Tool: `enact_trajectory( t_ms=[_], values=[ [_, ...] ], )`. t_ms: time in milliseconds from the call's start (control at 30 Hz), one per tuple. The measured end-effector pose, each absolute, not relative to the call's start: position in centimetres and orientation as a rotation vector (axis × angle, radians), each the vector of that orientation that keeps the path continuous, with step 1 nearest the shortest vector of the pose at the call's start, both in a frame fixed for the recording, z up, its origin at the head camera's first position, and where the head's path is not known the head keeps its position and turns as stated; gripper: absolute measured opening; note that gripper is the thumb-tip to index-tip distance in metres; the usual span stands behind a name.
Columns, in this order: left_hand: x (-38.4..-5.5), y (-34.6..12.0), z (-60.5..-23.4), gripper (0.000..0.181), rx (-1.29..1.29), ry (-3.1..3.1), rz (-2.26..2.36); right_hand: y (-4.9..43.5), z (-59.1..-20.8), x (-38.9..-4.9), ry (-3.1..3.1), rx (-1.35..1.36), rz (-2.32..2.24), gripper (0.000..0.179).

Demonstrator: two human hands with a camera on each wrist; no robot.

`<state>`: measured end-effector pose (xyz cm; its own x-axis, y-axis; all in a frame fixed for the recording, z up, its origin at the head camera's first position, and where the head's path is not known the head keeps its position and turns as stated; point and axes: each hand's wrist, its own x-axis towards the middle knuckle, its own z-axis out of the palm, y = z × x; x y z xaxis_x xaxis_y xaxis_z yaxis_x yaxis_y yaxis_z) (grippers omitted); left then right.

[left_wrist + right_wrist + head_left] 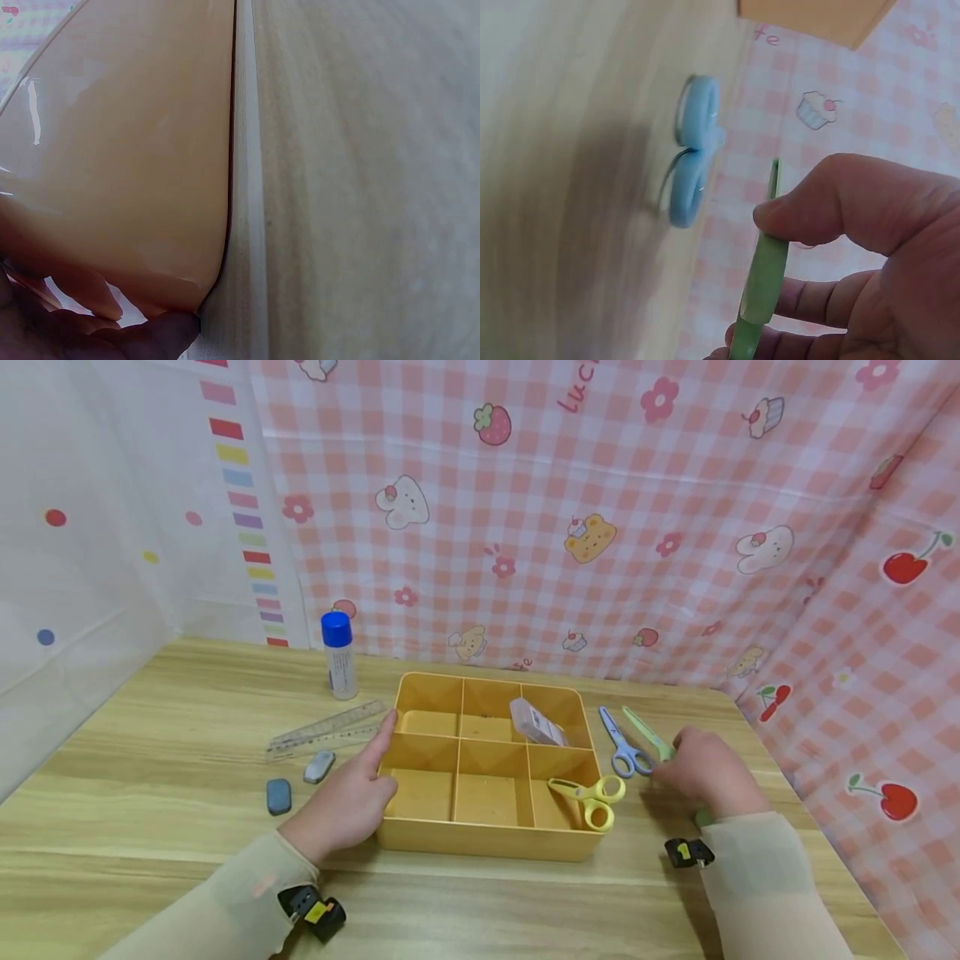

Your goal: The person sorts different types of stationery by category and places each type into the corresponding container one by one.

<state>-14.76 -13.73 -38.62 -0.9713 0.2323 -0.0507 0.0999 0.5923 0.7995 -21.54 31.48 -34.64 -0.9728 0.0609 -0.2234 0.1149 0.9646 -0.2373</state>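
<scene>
My right hand (708,772) pinches a pair of green scissors (645,731) between thumb and fingers, at the right of the table. In the right wrist view the green scissors (765,281) are seen edge-on, partly covered by the thumb. Beside them lies a pair of blue scissors (621,743). My left hand (348,802) rests against the left wall of a yellow divided box (487,841), its index finger straight along the rim. Yellow scissors (588,792) lean in the box's front right compartment, handles over the edge. A small translucent case (534,724) lies tilted across a rear divider.
Left of the box lie clear rulers (322,728), a grey-white eraser (319,767) and a blue-grey eraser (278,796). A glue stick with a blue cap (337,631) stands upright behind them. Pink checked cloth (450,568) hangs along the back and right.
</scene>
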Motion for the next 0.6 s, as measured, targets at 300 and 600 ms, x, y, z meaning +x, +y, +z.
enact_trajectory(
  t_ms=[300, 600],
  values=[
    [-14.7, -13.8, -38.5, 0.078, 0.282, 2.663, 1.326, 30.5, -33.8, -21.0, 2.918, 0.137, -0.402, 0.064],
    [-14.7, -13.7, -38.4, 0.079, 0.278, 2.656, 1.329, 29.7, -33.5, -20.8, 2.940, 0.093, -0.426, 0.075]
  ],
)
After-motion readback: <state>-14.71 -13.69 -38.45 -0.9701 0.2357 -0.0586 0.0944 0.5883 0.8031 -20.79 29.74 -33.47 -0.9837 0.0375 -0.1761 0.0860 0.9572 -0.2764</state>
